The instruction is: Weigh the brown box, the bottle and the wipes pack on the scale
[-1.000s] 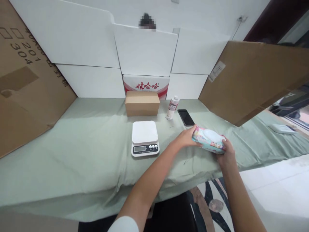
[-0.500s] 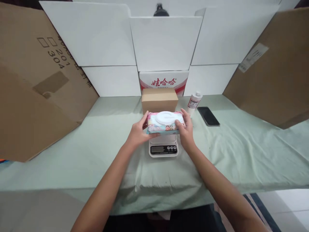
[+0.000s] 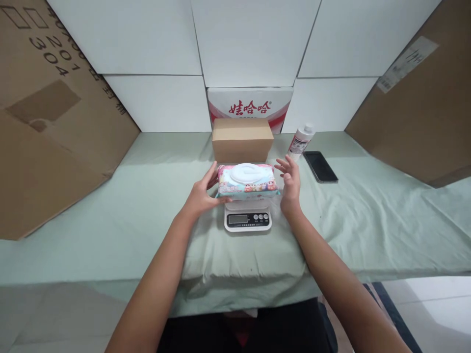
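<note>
A pack of wet wipes (image 3: 228, 187), pink and light blue with a white oval lid, lies over the top of a white kitchen scale (image 3: 230, 226). The scale's dark display and buttons show in front of the pack; most of its platform is hidden beneath. Around the pack's left end is my left hand (image 3: 200, 195), fingers behind and thumb along the lower front edge. Just off the right end, my right hand (image 3: 290, 189) holds nothing, its fingers apart and raised.
Behind the pack stands a plain brown box (image 3: 241, 147), before a white-and-red carton (image 3: 250, 105). A white bottle (image 3: 300, 139) and a black phone (image 3: 320, 166) are at right. Large cardboard panels flank the green cloth (image 3: 154, 220) on both sides.
My right hand has let go of the pack and moved off to its right. The pack has settled onto the scale, with my left hand still at its left end. The view tilts lower.
</note>
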`<act>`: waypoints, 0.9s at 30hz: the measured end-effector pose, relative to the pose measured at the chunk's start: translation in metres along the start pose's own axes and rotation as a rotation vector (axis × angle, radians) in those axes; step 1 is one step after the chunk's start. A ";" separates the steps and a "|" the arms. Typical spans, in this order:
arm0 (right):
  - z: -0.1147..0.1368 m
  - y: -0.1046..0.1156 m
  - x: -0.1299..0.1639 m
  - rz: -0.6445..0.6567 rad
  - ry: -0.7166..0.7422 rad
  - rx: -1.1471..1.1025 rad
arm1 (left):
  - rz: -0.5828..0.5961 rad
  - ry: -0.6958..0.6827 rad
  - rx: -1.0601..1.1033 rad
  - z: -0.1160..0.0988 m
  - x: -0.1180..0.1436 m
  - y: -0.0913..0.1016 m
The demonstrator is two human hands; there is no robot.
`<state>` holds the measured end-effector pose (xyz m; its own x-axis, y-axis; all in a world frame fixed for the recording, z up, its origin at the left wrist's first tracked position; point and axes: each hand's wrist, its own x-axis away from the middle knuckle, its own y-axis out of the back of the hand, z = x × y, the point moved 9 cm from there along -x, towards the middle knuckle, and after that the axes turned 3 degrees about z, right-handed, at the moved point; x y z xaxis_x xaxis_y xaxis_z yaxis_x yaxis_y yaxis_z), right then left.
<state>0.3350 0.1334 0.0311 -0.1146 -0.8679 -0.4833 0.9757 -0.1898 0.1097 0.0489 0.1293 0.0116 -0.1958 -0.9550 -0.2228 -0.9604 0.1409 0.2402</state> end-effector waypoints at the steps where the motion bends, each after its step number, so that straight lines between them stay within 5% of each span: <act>1: -0.002 0.001 -0.001 0.011 0.000 0.004 | 0.008 -0.001 0.009 0.002 -0.001 0.000; 7: 0.001 -0.018 0.002 0.225 0.041 0.047 | 0.020 -0.013 0.048 0.004 -0.003 -0.004; 27: 0.004 -0.020 -0.002 0.419 0.111 0.150 | 0.028 -0.083 0.021 -0.001 -0.004 -0.006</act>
<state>0.3145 0.1367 0.0335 0.3132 -0.8310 -0.4597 0.8947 0.0959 0.4362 0.0553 0.1325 0.0119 -0.2378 -0.9259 -0.2936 -0.9581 0.1739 0.2277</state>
